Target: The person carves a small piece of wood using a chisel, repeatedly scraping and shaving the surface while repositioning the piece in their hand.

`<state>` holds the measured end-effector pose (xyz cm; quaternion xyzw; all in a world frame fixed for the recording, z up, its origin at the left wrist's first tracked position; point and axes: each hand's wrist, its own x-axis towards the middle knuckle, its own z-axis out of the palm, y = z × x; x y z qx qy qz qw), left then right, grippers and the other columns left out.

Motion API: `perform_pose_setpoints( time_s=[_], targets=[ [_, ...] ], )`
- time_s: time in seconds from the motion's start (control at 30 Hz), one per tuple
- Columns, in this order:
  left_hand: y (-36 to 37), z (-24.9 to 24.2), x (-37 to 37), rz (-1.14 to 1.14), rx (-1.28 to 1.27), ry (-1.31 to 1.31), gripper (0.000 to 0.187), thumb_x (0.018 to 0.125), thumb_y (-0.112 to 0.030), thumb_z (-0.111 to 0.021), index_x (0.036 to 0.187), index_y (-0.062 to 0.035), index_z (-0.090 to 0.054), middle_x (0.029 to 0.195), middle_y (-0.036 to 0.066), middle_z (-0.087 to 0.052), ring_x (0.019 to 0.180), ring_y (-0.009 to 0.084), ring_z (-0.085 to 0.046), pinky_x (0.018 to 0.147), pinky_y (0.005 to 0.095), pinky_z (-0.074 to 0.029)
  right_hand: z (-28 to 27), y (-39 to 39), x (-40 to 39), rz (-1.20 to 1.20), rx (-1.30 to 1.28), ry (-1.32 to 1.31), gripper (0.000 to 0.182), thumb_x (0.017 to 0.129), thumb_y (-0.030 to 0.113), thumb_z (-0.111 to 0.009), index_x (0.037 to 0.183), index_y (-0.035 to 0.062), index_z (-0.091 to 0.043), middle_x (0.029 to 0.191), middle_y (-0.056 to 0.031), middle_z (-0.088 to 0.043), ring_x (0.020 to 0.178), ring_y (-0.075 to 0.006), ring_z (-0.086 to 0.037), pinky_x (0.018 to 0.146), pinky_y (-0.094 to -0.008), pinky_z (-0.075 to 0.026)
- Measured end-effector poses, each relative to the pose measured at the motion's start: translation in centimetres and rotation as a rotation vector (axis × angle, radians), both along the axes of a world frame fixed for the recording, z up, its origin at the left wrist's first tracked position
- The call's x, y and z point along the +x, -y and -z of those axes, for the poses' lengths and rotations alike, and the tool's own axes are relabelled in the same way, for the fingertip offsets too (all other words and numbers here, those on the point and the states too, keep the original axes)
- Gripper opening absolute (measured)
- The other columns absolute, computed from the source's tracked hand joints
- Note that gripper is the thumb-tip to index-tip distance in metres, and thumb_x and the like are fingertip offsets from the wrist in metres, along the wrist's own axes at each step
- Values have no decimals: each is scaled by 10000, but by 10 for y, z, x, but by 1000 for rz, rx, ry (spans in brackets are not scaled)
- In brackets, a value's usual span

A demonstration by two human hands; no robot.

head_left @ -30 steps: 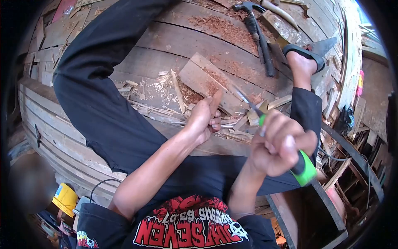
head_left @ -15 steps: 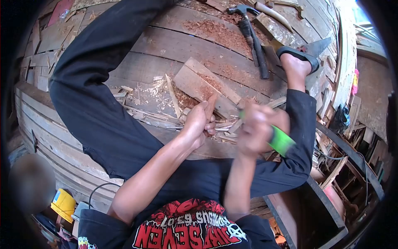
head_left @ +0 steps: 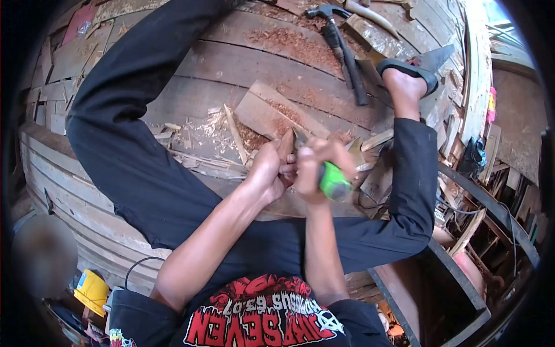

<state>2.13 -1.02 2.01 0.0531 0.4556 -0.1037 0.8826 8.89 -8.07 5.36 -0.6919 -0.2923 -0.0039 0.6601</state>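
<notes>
My left hand is closed around a small reddish-brown piece of wood, whose pointed end sticks up past the thumb. Close beside it, my right hand grips a knife by its thick bright green handle; the hand is blurred by motion. The dark tip of the blade shows right at the wood, while the rest is mostly hidden by the fingers. Just beyond both hands, a flat board lies on the floor with reddish shavings on it.
A claw hammer with a dark wrapped handle lies farther off, near a wood block. Pale splinters and reddish shavings litter the plank floor. My sandaled foot is at right, beside a metal saw-like blade. An open wooden frame stands lower right.
My right hand has swung left with the green-handled knife, from apart on the right to right beside the wood. My left hand keeps its hold on the wood, and the view has shifted slightly.
</notes>
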Motion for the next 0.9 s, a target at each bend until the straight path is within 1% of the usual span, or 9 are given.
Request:
perform_pose_setpoints(
  time_s=[0.07,0.17,0.3,0.43,0.63,0.73,0.77,0.87,0.9],
  targets=[
    [0,4,-1,-44,-70,-34,289,1098,-253,-284,1170,-100,-519,720,-29,-481,487,36,-371,425,186,-308,4,13,1,-36,52,-74,196,900,99,-491,779,115,-339,539,33,-337,440,-74,-301,486,-249,-319],
    [-4,-7,2,-152,-182,-172,243,1087,-182,-287,1098,-105,-517,720,-27,-486,475,31,-359,422,171,-294,-66,12,11,-6,397,-272,188,875,64,-537,790,104,-375,552,19,-355,442,-100,-334,495,-232,-337],
    [-5,28,-12,-169,-315,134,233,1077,-199,-266,1138,-124,-477,749,-21,-456,509,49,-357,463,198,-331,-20,7,-3,17,100,-176,203,903,75,-508,785,111,-347,541,24,-340,433,-89,-295,454,-261,-292],
    [-5,11,-7,-211,-288,25,236,1054,-161,-279,1099,-102,-502,720,-24,-454,502,44,-363,455,205,-338,-61,8,11,-24,452,-213,228,882,54,-567,789,101,-364,539,10,-360,435,-84,-361,443,-265,-302],
    [-4,7,-6,-244,-327,-5,240,1063,-135,-277,1037,-67,-506,696,-12,-476,465,34,-375,410,169,-337,-60,17,1,-25,303,-360,320,863,138,-648,688,94,-384,601,-33,-455,493,-128,-383,496,-300,-337],
    [-1,1,-9,-238,-286,-63,261,1049,-140,-273,1101,-66,-518,706,-10,-473,486,44,-381,430,184,-360,-58,20,1,43,128,-153,276,855,186,-656,667,87,-480,633,-48,-539,546,-170,-495,536,-325,-382],
    [1,5,-8,-210,-261,-96,271,1045,-163,-272,1136,-80,-513,716,-12,-468,498,49,-375,449,191,-356,-6,16,-7,132,-10,73,232,862,179,-643,694,73,-522,643,-47,-559,559,-181,-516,545,-332,-390],
    [2,4,6,-165,-147,-60,279,1025,-199,-282,1157,-92,-503,729,-7,-456,537,61,-369,485,216,-337,-11,16,7,156,-255,268,212,851,120,-553,662,94,-460,590,-42,-524,474,-132,-413,504,-292,-367],
    [-3,8,5,-198,-194,-42,262,1022,-194,-290,1127,-91,-507,730,-7,-452,542,63,-369,488,221,-334,-33,22,16,1,-54,122,218,851,120,-542,663,89,-437,573,-28,-473,461,-121,-386,490,-284,-355]
  ],
)
